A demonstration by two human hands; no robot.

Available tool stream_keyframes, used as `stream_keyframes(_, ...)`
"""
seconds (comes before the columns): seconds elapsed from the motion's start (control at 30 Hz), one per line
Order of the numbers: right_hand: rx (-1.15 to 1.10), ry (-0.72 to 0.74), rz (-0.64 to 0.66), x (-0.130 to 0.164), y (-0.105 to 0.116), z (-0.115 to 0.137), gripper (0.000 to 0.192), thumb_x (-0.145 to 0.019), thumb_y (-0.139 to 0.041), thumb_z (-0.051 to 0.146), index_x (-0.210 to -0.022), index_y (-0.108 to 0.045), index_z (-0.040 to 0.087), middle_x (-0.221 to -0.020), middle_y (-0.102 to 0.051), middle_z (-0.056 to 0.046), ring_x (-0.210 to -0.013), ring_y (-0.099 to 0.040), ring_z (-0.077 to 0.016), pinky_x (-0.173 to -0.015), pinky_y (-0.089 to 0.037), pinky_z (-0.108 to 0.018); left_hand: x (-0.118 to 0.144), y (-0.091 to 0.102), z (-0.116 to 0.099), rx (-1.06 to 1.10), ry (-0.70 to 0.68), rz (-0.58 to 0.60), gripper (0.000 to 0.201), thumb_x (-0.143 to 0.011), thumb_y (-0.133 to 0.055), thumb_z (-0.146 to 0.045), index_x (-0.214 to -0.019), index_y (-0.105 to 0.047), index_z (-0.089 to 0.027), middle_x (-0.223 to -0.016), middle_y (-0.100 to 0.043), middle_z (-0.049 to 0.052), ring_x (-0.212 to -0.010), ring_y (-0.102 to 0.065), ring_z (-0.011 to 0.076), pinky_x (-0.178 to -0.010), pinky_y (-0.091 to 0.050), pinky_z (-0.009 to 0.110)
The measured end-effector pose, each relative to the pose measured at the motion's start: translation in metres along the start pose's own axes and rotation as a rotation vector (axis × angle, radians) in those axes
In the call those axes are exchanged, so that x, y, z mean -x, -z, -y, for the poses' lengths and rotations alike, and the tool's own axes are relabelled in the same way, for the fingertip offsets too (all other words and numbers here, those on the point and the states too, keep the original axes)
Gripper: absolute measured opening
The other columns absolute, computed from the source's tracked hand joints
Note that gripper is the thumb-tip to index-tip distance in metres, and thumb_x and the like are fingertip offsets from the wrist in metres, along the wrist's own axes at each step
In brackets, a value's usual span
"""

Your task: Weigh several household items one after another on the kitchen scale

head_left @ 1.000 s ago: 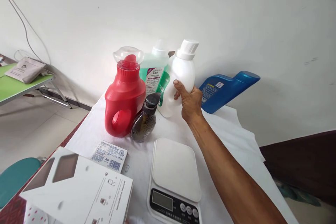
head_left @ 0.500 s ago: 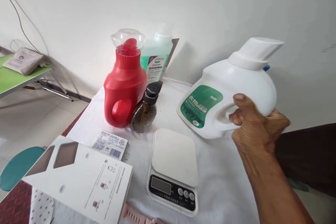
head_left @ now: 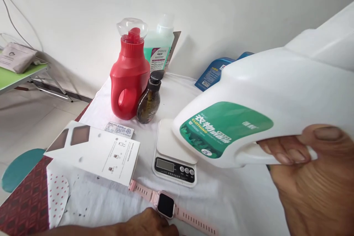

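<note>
- Right hand (head_left: 306, 180): closed around the handle of a white detergent jug (head_left: 265, 107), fingers curled through the handle opening and thumb laid along its top. The jug is held off the table, tilted on its side, close to the camera at the right of the view; its base end hangs above the kitchen scale (head_left: 174, 155). A green label faces up. The walls are opaque, so its contents cannot be told.
- Left hand (head_left: 149, 225): low at the bottom edge, resting on the white cloth (head_left: 226, 199) and touching the pink watch (head_left: 166, 204) by its dark square face. How far the fingers are open cannot be told; only the back of the hand shows.
- Red jug (head_left: 128, 77): upright at the far side of the table, opaque, with a clear dome cap over a red spout.
- Brown bottle (head_left: 148, 99): upright, just beside the red jug on its right, dark cap on; the glass-like body shows dark liquid nearly to the neck.
- Green bottle (head_left: 159, 49): behind the red jug, translucent, filled with green liquid almost to the shoulder, pale cap.
- Blue bottle (head_left: 212, 73): lying tilted against the wall, partly hidden by the white jug.
- White box (head_left: 96, 151): lying flat to the left of the scale, with a small printed carton (head_left: 119, 131) just behind it.
</note>
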State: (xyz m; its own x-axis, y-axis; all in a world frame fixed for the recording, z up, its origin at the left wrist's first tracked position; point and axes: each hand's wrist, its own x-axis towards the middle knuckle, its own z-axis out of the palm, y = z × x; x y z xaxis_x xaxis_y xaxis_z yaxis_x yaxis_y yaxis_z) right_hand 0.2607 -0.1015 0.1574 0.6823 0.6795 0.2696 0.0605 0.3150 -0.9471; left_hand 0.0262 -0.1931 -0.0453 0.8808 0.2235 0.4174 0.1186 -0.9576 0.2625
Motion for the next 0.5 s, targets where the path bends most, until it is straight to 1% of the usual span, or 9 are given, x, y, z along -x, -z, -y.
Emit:
stream_keyframes(0.07,-0.039,-0.058,0.001,0.010,-0.004,-0.005,0.052,-0.049,-0.088,0.026,-0.042,-0.037,0.021,-0.040,-0.032,0.008,-0.036,-0.029,-0.0035,-0.035,-0.025,-0.022,-0.003,0.006,-0.001,-0.032,-0.007,-0.019,0.032,-0.087,-0.081,-0.031,-0.099,-0.054,-0.018,-0.060,-0.048,-0.009,-0.043,-0.033,0.0122,-0.038,-0.026,0.031)
stream_keyframes(0.17,-0.092,-0.043,0.003,0.016,-0.011,-0.013,0.050,-0.041,-0.086,0.021,-0.039,-0.037,0.020,-0.037,-0.033,0.009,-0.031,-0.028,-0.0034,-0.031,-0.023,-0.020,-0.004,0.014,-0.001,-0.032,-0.017,0.005,0.030,-0.090,-0.078,-0.035,-0.096,-0.054,-0.018,-0.060,-0.047,-0.008,-0.043,-0.032,0.0123,-0.038,-0.025,0.030)
stream_keyframes(0.33,-0.096,-0.038,0.042,0.016,-0.023,-0.021,0.047,-0.040,-0.085,0.023,-0.036,-0.038,0.020,-0.033,-0.031,0.009,-0.029,-0.027,-0.0035,-0.030,-0.024,-0.019,-0.005,0.023,0.001,-0.010,-0.019,0.050,0.024,-0.094,-0.073,-0.032,-0.098,-0.054,-0.017,-0.062,-0.049,-0.008,-0.046,-0.035,0.0134,-0.041,-0.030,0.030)
stream_keyframes(0.5,-0.081,-0.034,0.048,0.014,-0.026,-0.025,0.052,-0.042,-0.082,0.027,-0.034,-0.031,0.020,-0.032,-0.028,0.008,-0.029,-0.027,-0.0039,-0.030,-0.022,-0.019,-0.004,0.026,0.001,0.049,-0.012,0.046,0.023,-0.096,-0.070,-0.033,-0.098,-0.055,-0.016,-0.066,-0.051,-0.007,-0.047,-0.035,0.0119,-0.042,-0.033,0.029)
